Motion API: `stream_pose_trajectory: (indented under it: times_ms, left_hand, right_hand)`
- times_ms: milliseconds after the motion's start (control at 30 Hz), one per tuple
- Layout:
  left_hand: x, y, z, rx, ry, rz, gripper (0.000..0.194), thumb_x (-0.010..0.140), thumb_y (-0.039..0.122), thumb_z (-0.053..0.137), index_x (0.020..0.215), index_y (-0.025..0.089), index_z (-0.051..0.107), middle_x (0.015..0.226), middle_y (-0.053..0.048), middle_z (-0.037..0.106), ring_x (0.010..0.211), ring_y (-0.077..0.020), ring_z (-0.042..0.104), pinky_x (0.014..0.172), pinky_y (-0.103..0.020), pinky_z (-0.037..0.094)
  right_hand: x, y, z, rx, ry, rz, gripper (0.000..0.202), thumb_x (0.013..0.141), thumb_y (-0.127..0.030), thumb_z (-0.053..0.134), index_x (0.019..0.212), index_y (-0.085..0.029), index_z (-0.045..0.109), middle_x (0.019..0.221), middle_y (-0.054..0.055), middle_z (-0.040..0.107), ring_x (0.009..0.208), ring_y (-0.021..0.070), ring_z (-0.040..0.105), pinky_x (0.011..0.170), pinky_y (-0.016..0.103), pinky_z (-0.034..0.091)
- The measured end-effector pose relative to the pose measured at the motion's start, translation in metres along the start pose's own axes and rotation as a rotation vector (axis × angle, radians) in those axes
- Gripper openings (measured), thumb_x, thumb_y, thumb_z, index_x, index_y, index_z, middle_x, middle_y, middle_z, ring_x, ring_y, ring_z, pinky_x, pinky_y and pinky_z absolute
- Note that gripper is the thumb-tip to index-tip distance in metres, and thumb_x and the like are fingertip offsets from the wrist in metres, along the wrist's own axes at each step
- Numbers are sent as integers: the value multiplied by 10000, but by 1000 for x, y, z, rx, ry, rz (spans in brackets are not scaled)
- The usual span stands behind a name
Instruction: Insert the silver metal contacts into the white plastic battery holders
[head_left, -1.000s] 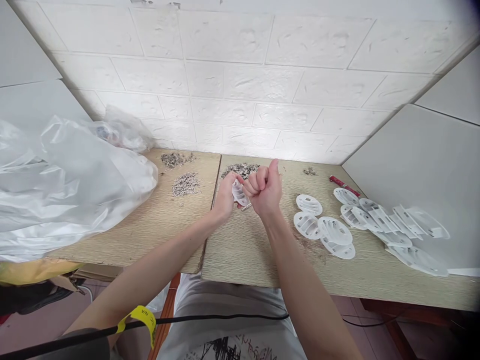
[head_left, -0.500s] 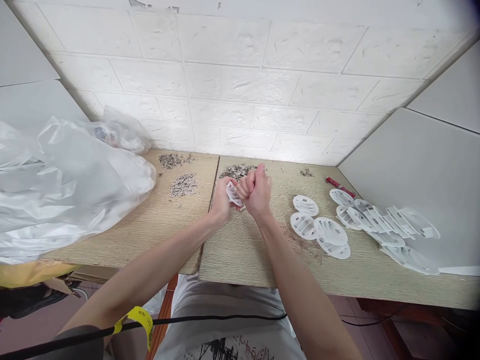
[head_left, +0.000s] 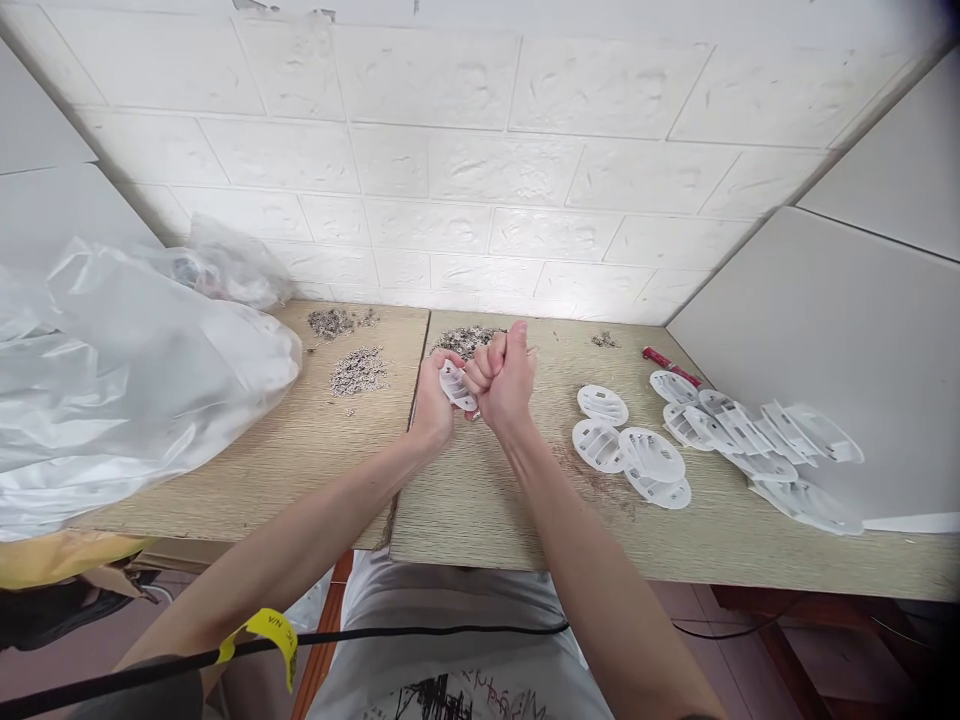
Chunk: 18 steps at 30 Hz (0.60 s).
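My left hand point(head_left: 433, 403) is closed round the edge of a white oval plastic cover point(head_left: 456, 387), which is tilted up with its slotted face showing. Against the cover's right side presses my right hand point(head_left: 508, 378), curled into a fist with the thumb on top. What the fist grips, if anything, is hidden by the fingers. Just behind both hands lies a heap of small metal pieces point(head_left: 469, 340), partly covered by them. Several similar slotted covers point(head_left: 655, 454) lie loosely together to the right of my right hand.
Farther right, a row of overlapping covers point(head_left: 750, 430) leans near the side panel, beside a red stick-like object point(head_left: 670, 366). Small metal pieces point(head_left: 358, 371) form piles on the left tabletop. A large plastic bag point(head_left: 150, 370) fills the left side. A black cable point(head_left: 420, 631) crosses my lap.
The whole view has shifted slightly, so things appear a little farther left. Both hands keep the same hold, with the cover turned slightly between them.
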<state>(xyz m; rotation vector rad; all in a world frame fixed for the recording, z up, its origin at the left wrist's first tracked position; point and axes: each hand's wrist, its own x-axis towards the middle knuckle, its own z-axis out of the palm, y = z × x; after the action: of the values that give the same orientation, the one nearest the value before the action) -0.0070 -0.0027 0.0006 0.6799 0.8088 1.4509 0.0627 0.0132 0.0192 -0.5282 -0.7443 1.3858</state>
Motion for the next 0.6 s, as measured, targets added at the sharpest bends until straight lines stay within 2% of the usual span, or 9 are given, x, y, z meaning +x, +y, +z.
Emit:
stream_pose_trajectory:
  times_ms: [200, 400, 600]
  left_hand:
    - [3, -2, -1, 43, -30, 57, 246, 838, 413, 408, 707, 210, 451, 444, 45, 416, 292, -113, 383, 269, -218, 254]
    - [6, -7, -1, 140, -129, 176, 314, 859, 499, 402, 758, 212, 483, 503, 43, 409, 352, -112, 388, 339, -236, 287]
    - [12, -11, -12, 389, -144, 495, 382, 874, 561, 439, 791, 201, 536, 646, 10, 432, 543, -122, 379, 504, -260, 310]
  right_hand:
    - [2, 1, -1, 49, 2, 66, 654, 834, -686, 495, 498, -203, 210, 386, -99, 177, 334, 34, 102, 303, 181, 104]
    - [7, -15, -11, 216, 25, 71, 647, 892, -644, 441, 518, -200, 155, 393, -96, 158, 348, 42, 103, 318, 181, 131]
    - [13, -21, -23, 381, 50, 124, 630, 960, -581, 338, 517, -188, 123, 390, -87, 124, 368, 61, 52, 320, 189, 129]
